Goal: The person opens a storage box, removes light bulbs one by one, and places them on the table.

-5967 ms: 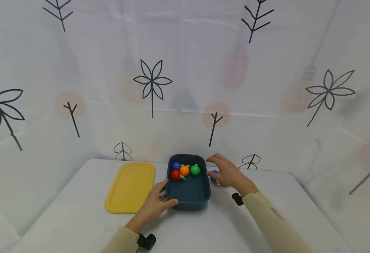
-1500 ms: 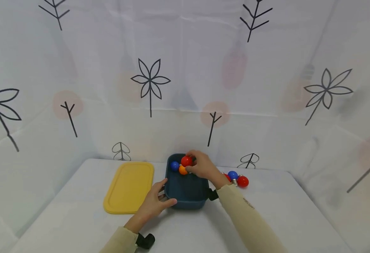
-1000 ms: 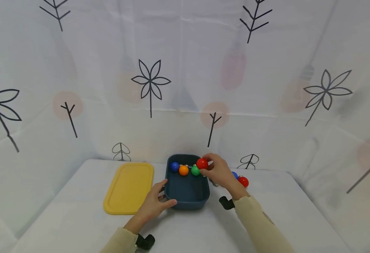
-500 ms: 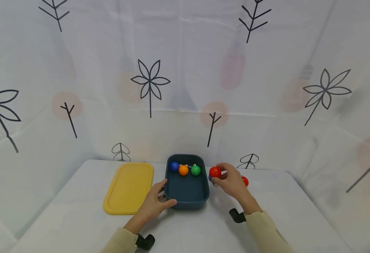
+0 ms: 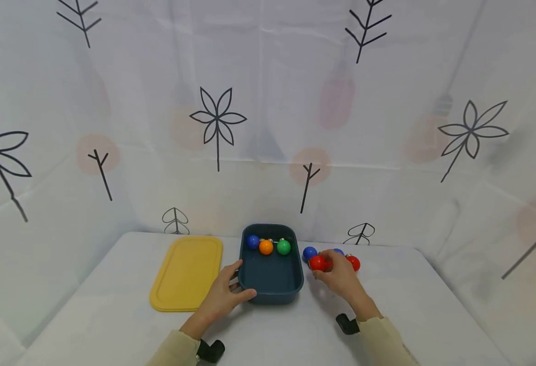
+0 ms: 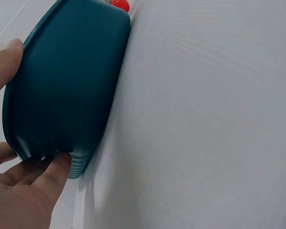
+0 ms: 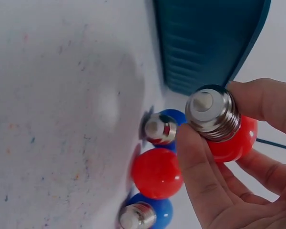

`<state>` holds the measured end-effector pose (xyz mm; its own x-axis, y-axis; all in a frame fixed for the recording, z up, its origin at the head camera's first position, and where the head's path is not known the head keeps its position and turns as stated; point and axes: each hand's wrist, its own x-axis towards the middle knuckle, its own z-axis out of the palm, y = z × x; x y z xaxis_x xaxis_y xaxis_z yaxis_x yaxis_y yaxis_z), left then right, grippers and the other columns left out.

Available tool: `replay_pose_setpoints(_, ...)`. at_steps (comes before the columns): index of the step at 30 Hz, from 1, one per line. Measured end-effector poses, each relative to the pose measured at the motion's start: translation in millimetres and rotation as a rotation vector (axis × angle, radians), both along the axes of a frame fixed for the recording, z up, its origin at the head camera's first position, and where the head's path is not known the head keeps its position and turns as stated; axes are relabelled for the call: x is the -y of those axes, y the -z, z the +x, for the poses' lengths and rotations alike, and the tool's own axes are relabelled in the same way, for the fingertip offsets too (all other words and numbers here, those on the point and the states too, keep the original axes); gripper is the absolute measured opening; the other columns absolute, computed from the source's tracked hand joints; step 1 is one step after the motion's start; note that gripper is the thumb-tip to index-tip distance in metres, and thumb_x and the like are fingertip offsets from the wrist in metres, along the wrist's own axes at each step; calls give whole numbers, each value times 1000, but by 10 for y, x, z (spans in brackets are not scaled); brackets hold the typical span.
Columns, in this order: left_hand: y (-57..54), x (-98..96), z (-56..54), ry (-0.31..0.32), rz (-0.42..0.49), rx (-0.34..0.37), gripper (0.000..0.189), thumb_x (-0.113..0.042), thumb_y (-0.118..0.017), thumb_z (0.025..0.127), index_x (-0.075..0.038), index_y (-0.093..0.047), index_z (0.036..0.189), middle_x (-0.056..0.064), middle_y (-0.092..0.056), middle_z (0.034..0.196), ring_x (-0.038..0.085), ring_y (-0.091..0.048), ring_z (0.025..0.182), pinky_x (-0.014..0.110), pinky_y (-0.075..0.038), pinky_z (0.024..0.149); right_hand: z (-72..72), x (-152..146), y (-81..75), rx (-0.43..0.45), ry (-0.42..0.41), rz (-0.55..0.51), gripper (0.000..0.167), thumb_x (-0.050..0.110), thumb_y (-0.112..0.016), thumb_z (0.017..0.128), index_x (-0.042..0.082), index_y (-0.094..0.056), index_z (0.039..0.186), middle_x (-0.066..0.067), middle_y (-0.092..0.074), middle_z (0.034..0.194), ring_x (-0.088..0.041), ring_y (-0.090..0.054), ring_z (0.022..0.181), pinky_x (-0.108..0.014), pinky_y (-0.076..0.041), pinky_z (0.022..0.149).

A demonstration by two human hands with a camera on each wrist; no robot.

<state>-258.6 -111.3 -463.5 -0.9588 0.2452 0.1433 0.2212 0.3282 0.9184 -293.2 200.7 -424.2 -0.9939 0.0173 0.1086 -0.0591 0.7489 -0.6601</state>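
Note:
A red light bulb (image 5: pixel 317 263) with a metal screw base is pinched between thumb and fingers of my right hand (image 5: pixel 343 278), low over the table just right of a dark blue box (image 5: pixel 272 277). In the right wrist view its screw base (image 7: pixel 214 114) faces the camera. My left hand (image 5: pixel 219 300) holds the box at its near left corner, thumb on the front rim and fingers against the side. Inside the box, at the far end, lie a blue bulb (image 5: pixel 252 242), an orange bulb (image 5: pixel 266 247) and a green bulb (image 5: pixel 284 247).
Beside the box on the right are more bulbs: a blue bulb (image 5: pixel 310 253), another blue bulb (image 5: pixel 338 251), a red bulb (image 5: pixel 353 262) and one red bulb (image 7: pixel 157 173) mostly behind my right hand. A yellow lid (image 5: pixel 187 274) lies left of the box.
My right hand has carried the red bulb from above the box rightward and down toward the table. The red bulb once inside the box is gone from there. My left hand stays put.

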Motion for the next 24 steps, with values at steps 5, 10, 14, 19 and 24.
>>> replay_pose_setpoints(5,11,0,2,-1,-4,-7,94,-40,-78,78,-5,-28,149,19,-30,149,37,-35,134,47,-40,103,-2,-19,46,44,-7,-16,54,15,-77,80,4,-54,128,-13,-59,112,-28,-55,96,-38,-57,71)
replay_pose_setpoints(10,11,3,2,-4,-6,-12,92,-38,-78,78,-5,-28,149,19,-30,149,37,-35,134,47,-40,103,-12,-37,92,71,-17,-9,51,16,-77,81,3,-55,125,-11,-60,105,-26,-55,92,-34,-56,66)
replay_pose_setpoints(14,12,7,1,-8,-5,-13,90,-34,-78,80,-6,-28,149,19,-30,149,37,-36,134,47,-41,103,-29,-43,135,85,-13,-17,51,17,-78,80,4,-56,124,-11,-59,106,-27,-54,94,-33,-56,64)
replay_pose_setpoints(19,12,11,13,-12,-6,-13,90,-34,-78,80,-6,-28,149,19,-30,149,36,-36,134,47,-40,103,-50,-44,179,105,-8,-28,52,17,-79,79,4,-55,124,-13,-58,108,-28,-55,96,-33,-57,63)
replay_pose_setpoints(24,6,7,19,-4,-6,-21,89,-34,-77,80,-5,-28,149,19,-29,149,37,-35,134,47,-40,103,-51,-45,198,119,4,-10,50,17,-79,79,5,-57,121,-14,-58,110,-29,-55,96,-34,-57,64)
